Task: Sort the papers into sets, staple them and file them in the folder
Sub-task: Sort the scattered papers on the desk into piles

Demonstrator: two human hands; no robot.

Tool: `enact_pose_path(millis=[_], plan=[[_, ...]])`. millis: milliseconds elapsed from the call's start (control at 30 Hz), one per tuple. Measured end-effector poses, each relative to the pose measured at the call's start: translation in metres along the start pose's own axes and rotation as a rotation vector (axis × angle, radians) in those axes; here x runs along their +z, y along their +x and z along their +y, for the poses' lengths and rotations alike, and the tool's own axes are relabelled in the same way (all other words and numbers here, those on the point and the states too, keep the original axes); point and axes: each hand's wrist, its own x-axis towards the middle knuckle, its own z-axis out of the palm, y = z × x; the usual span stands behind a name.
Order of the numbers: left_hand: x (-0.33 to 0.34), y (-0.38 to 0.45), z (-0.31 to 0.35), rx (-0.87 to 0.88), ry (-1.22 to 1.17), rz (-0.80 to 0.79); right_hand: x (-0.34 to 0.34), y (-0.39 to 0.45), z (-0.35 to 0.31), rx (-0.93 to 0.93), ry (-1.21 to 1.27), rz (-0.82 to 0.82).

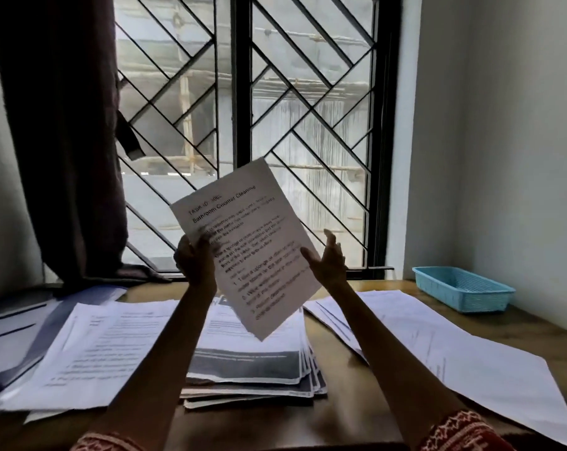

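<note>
Item: printed sheet (246, 249), headed "Bathroom Counter Cleaning", held aloft and tilted, above the central stack (249, 366). Raised toward the window light, presumably so its heading can be read and its set decided.

Item: left hand (194, 255). Grips the sheet's left edge, thumb on the printed face, the other fingers curled behind it; this hand alone carries the sheet.

Item: right hand (329, 258). Just right of the sheet, fingers (331, 237) spread and fairly straight, holding nothing. Whether the thumb tip touches the sheet's right edge cannot be told. Likely poised to steady or take the page.

Item: central stack, flat on the wooden table (366, 379), directly below the sheet; pages fanned at the right edge, probably the unsorted supply.

Item: left pile (90, 349), left of the central stack, overlapping darker blue-grey sheets; apparently a sorted set.

Item: right spread of papers (454, 353), right of the central stack, laid loosely.

Item: blue basket (464, 289), beyond the right spread, at the table's far corner.

No stapler or folder can be identified with certainty. Sorting judged still in progress; stapling not begun.
</note>
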Motion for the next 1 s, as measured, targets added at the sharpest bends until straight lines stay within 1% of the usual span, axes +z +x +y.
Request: enact_pose_path(millis=[133,200,267,333,400,500,533,600,667,800,933,1000], plan=[[-0.034,0.014,0.020,-0.020,0.008,-0.065,0.026,-0.012,-0.029,0.001,0.177,-0.088],[-0.051,0.020,0.025,-0.031,0.053,-0.110,0.037,-0.019,-0.044,-0.006,0.253,-0.102],[-0.071,0.028,0.026,-0.043,0.138,-0.158,0.050,-0.026,-0.058,-0.030,0.267,-0.053],[-0.091,0.031,0.030,-0.078,0.229,-0.219,0.062,-0.033,-0.072,-0.045,0.275,0.037],[-0.109,0.031,0.029,-0.130,0.305,-0.288,0.075,-0.040,-0.083,-0.019,0.325,0.106],[-0.142,0.032,0.028,-0.238,0.447,-0.396,0.098,-0.053,-0.097,0.003,0.384,0.145],[-0.152,0.034,0.027,-0.258,0.470,-0.408,0.104,-0.056,-0.100,0.010,0.392,0.145],[-0.171,0.041,0.029,-0.269,0.508,-0.362,0.120,-0.063,-0.108,0.031,0.399,0.127],[-0.186,0.047,0.033,-0.247,0.529,-0.281,0.137,-0.069,-0.115,0.039,0.393,0.100],[-0.208,0.058,0.035,-0.199,0.575,-0.198,0.160,-0.077,-0.126,0.061,0.382,0.096],[-0.221,0.067,0.026,-0.201,0.660,-0.207,0.168,-0.085,-0.125,0.067,0.322,0.079],[-0.226,0.065,0.017,-0.246,0.750,-0.208,0.171,-0.086,-0.118,0.080,0.219,0.000]])
